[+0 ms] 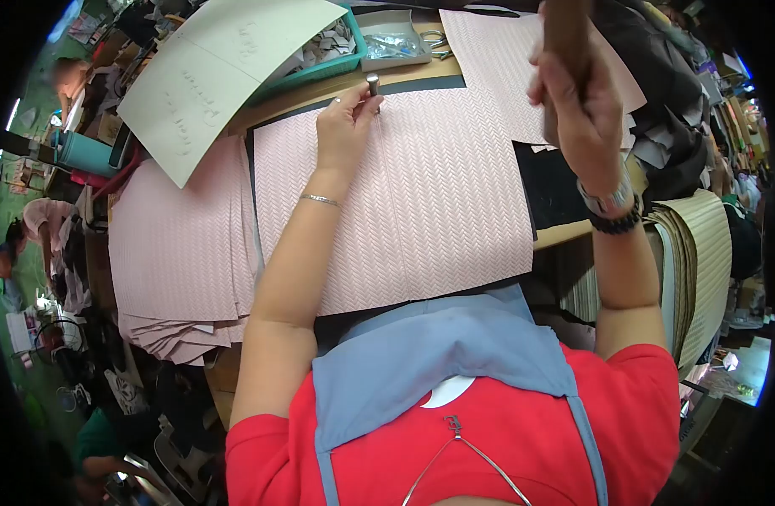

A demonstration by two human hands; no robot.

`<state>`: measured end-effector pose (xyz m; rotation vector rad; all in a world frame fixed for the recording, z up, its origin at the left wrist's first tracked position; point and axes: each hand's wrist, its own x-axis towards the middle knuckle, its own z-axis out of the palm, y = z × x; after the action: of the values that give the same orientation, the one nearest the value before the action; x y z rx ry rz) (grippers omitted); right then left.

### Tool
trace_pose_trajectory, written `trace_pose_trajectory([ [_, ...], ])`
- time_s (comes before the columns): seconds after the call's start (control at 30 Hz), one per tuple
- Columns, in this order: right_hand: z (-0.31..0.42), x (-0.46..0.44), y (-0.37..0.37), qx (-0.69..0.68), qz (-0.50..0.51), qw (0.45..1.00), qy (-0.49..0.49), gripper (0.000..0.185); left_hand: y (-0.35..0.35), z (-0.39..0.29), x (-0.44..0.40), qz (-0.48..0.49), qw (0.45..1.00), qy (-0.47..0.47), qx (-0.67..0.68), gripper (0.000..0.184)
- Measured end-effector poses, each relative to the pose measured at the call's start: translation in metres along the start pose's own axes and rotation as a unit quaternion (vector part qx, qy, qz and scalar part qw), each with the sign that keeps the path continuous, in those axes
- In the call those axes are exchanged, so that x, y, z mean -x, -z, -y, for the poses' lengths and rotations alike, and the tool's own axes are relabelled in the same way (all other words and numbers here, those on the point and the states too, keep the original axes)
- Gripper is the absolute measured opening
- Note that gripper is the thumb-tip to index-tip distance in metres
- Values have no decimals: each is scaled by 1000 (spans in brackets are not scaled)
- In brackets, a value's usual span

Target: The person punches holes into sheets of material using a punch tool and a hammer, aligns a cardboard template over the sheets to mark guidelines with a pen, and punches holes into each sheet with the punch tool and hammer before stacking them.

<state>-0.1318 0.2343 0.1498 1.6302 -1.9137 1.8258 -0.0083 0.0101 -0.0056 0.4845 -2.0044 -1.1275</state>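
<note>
A pink herringbone-patterned sheet (pixel 421 211) lies on a black mat on the table in front of me. Near its far edge my left hand (pixel 347 122) is closed on a small metal punch (pixel 373 82), held upright against the sheet. My right hand (pixel 580 118) is raised at the right, its fingers wrapped round a brown mallet (pixel 566 34), whose top runs out of view. A faint line runs down the sheet below the punch.
Stacked pink sheets (pixel 176 236) lie at the left, under a pale card with handwriting (pixel 227 76). Behind are a teal tray of scraps (pixel 353 42), a box with clear bags (pixel 393 46) and scissors (pixel 436 42). Rolled quilted material (pixel 704 261) stands at the right.
</note>
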Motion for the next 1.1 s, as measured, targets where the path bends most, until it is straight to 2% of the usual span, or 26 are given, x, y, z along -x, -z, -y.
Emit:
trace_pose_trajectory([
  [0.03, 0, -12, -13, -94, -36, 993, 59, 28, 0, 1, 0, -1, 1000, 0, 1, 25],
  [0.07, -7, -20, -23, -91, -23, 991, 90, 15, -1, 1, 1, -7, 1000, -9, 4, 24],
  [0.1, -18, -24, -30, -88, -10, 989, 121, 12, -2, 1, 1, -14, 1000, -18, 8, 24],
  [0.13, -30, -18, -40, -71, 13, 992, 106, 28, -3, 3, 0, -21, 999, -29, 11, 23],
  [0.17, -36, -6, -45, 21, 73, 997, 10, 28, -2, 4, -1, -22, 999, -22, 11, 23],
  [0.2, -34, 3, -53, 125, 148, 978, -73, 29, -2, 5, -1, -23, 1000, -16, 11, 22],
  [0.23, -32, 8, -55, 224, 249, 929, -158, 31, -2, 6, -1, -24, 1000, -8, 11, 22],
  [0.33, -28, 16, -21, 207, 240, 935, -162, 37, 0, 2, 0, -6, 999, -31, 7, 19],
  [0.43, -47, 66, 16, 222, 98, 961, -134, 39, 1, -11, 1, 6, 999, 24, 28, 17],
  [0.5, -50, 103, 47, 314, 38, 926, -209, 41, 3, -4, 1, -47, 982, 66, 168, 16],
  [0.57, -56, 138, 75, 444, 21, 868, -223, 41, 10, 2, -1, -93, 942, 125, 297, 17],
  [0.6, -57, 152, 85, 484, 33, 841, -239, 41, 17, -3, 1, -80, 940, 139, 301, 16],
  [0.67, -59, 171, 97, 561, 56, 780, -272, 40, 43, -1, 12, -35, 945, 188, 264, 12],
  [0.7, -61, 169, 92, 547, 59, 805, -222, 39, 59, 1, 18, -13, 946, 211, 245, 10],
  [0.77, -60, 159, 70, 513, 62, 847, -122, 38, 96, 3, 35, 24, 982, 162, 91, 12],
  [0.8, -51, 151, 48, 502, 86, 854, -104, 40, 110, -11, 43, -1, 994, 105, -41, 13],
  [0.83, -51, 149, 28, 469, 94, 873, -98, 41, 125, -26, 53, -26, 984, 46, -171, 16],
  [0.9, -44, 147, -5, 464, 108, 875, -82, 40, 163, -23, 78, -44, 974, 159, -158, 22],
  [0.93, -42, 145, -12, 440, 93, 890, -73, 36, 182, -26, 86, -29, 948, 185, -259, 25],
  [1.0, -38, 136, -23, 387, 68, 918, -53, 31, 212, -33, 99, -1, 862, 237, -449, 32],
  [1.1, -43, 123, -32, 256, 77, 958, -103, 27, 226, -25, 118, -38, 869, 141, -472, 40],
])
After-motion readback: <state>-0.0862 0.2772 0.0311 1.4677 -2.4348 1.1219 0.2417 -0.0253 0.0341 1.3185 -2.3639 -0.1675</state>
